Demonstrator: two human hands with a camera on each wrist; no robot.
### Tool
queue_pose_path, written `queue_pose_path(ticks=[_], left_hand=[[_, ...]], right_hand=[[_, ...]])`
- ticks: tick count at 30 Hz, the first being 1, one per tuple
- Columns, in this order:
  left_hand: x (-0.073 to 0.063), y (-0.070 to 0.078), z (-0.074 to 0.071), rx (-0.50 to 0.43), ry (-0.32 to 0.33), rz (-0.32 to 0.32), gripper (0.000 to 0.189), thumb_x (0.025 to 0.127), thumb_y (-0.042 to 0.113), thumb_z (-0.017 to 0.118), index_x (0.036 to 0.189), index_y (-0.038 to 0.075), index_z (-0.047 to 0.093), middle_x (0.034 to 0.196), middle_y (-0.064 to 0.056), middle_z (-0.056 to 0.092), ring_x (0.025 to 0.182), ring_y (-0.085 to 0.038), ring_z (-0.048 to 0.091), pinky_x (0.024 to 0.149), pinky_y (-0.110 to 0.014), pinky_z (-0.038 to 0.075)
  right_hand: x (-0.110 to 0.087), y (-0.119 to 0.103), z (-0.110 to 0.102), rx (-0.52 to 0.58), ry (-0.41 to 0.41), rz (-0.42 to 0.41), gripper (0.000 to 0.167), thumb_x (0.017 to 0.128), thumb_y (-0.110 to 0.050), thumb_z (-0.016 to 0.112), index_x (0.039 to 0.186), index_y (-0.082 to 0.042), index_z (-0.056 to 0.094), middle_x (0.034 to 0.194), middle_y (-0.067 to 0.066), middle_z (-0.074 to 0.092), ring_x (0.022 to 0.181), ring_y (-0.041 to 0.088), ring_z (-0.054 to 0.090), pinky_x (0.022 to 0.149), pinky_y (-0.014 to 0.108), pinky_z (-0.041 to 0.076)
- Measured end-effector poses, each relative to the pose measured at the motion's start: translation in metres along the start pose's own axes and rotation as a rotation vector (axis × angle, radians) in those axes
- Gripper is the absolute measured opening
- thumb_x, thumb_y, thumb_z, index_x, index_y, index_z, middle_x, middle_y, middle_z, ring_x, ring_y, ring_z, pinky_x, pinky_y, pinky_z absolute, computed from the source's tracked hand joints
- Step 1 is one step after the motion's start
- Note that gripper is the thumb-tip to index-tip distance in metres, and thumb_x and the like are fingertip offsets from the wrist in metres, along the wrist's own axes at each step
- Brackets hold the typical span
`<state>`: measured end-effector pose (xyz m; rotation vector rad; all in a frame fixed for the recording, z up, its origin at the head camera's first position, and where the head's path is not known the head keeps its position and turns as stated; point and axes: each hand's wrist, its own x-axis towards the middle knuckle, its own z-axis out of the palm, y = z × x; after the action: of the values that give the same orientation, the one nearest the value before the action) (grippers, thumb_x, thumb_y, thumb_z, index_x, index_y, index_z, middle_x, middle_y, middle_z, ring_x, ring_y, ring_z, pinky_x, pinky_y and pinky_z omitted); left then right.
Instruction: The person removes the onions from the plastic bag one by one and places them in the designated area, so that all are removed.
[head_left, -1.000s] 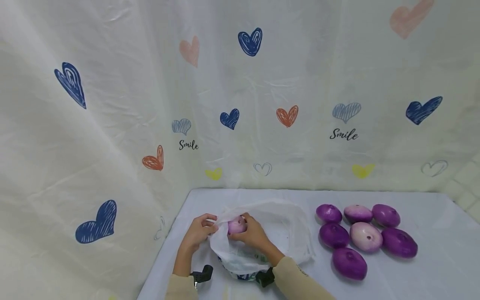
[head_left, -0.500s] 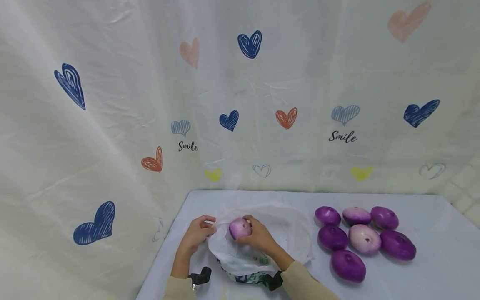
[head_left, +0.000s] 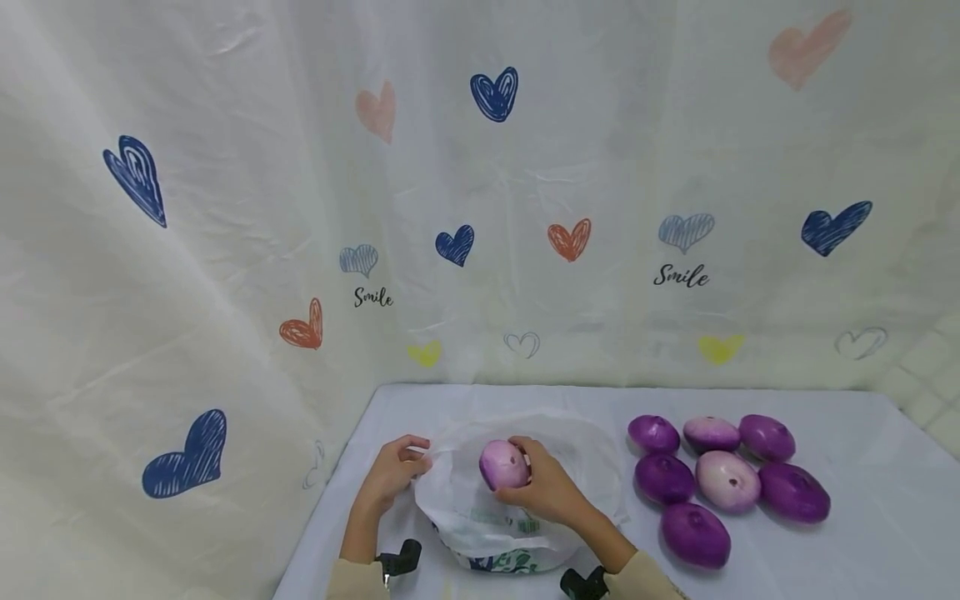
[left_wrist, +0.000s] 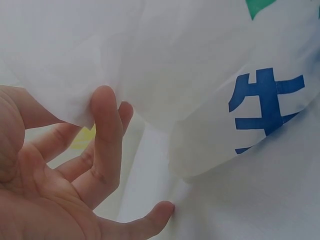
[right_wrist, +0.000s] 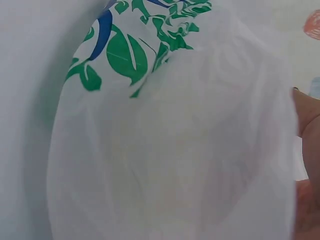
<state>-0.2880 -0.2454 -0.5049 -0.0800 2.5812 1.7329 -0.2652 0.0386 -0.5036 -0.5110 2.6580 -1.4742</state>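
My right hand [head_left: 551, 492] holds a pale pink-purple onion [head_left: 504, 464] above the white plastic bag [head_left: 480, 525], fingers and thumb round its right side. At the bag's left edge, my left hand [head_left: 393, 471] has its fingers loosely bent and its thumb apart from them. In the left wrist view, a flap of the bag [left_wrist: 60, 65] hangs among the fingers of my left hand [left_wrist: 75, 165], and the thumb tip meets the plastic. The right wrist view is mostly filled by the bag [right_wrist: 175, 150], with part of my right hand [right_wrist: 310, 135] at its right edge; the onion is hidden there.
Several onions [head_left: 696, 533] lie grouped to the right of the bag, most deep purple and some pale. The white table [head_left: 885, 467] meets a hanging sheet [head_left: 600, 167] printed with hearts at the back and left.
My right hand has drawn the onion rightward and slightly down from the bag's left edge. The bag's rim has sunk away from my left hand, which stays almost where it was.
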Motion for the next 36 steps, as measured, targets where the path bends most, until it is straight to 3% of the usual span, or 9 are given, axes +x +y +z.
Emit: queue_pose_path(ticks=[5,14,30,36], left_hand=[[-0.001,-0.001,0.001,-0.002,0.004,-0.006,0.027,0.090,0.006,0.073,0.116,0.004,0.068,0.096,-0.010,0.070,0.084,-0.021,0.060,0.070,-0.034,0.047],[0.000,-0.002,0.001,0.003,0.002,0.022,0.028,0.089,0.006,0.073,0.116,0.004,0.068,0.096,-0.011,0.069,0.084,-0.020,0.060,0.071,-0.034,0.049],[-0.003,-0.002,0.003,0.010,0.008,0.005,0.028,0.089,0.007,0.074,0.117,0.004,0.068,0.098,-0.011,0.068,0.086,-0.021,0.060,0.070,-0.033,0.047],[-0.004,-0.003,0.002,0.012,0.003,0.010,0.029,0.090,0.008,0.074,0.117,0.004,0.068,0.098,-0.011,0.069,0.084,-0.021,0.060,0.069,-0.033,0.046]], right_hand=[[-0.011,-0.001,-0.014,0.035,0.014,-0.012,0.087,0.076,-0.026,0.090,0.147,-0.007,0.045,0.139,0.014,0.056,0.103,0.021,0.058,0.081,0.033,0.055],[-0.031,-0.001,-0.029,0.082,0.031,-0.050,0.090,0.077,-0.026,0.090,0.150,-0.006,0.042,0.140,0.014,0.056,0.102,0.020,0.059,0.083,0.028,0.055],[-0.065,0.014,-0.056,0.068,0.078,-0.102,0.087,0.078,-0.033,0.089,0.150,-0.014,0.043,0.140,0.015,0.055,0.095,0.016,0.064,0.081,0.035,0.058],[-0.076,0.016,-0.069,0.077,0.118,-0.060,0.085,0.078,-0.031,0.089,0.148,-0.015,0.045,0.138,0.014,0.056,0.094,0.013,0.064,0.081,0.035,0.058]])
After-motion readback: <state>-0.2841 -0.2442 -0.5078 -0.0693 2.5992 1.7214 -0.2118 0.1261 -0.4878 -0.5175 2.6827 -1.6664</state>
